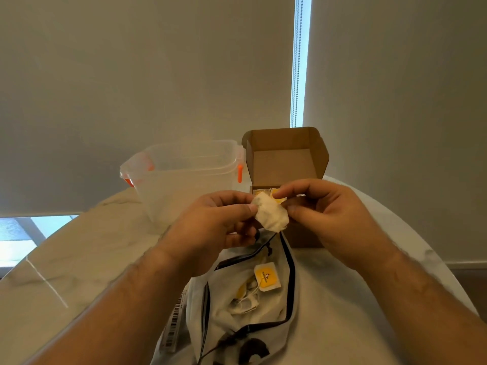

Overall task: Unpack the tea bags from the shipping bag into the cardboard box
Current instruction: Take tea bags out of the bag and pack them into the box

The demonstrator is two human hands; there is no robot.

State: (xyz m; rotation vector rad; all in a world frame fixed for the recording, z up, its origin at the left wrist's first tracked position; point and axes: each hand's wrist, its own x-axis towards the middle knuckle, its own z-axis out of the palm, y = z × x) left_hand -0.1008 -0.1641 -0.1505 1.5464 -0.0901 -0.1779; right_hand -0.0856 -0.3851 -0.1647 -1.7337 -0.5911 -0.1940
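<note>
We pinch one white tea bag between left hand and right hand, above the open shipping bag, before the open cardboard box.

Nothing legible: the yellow tag and barcode label are too blurred.

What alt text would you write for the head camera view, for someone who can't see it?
A left hand and a right hand pinch a white tea bag above an open shipping bag holding more yellow-tagged tea bags. Behind them, an open cardboard box and a clear plastic container with orange latches stand on a pale marble table.
</note>
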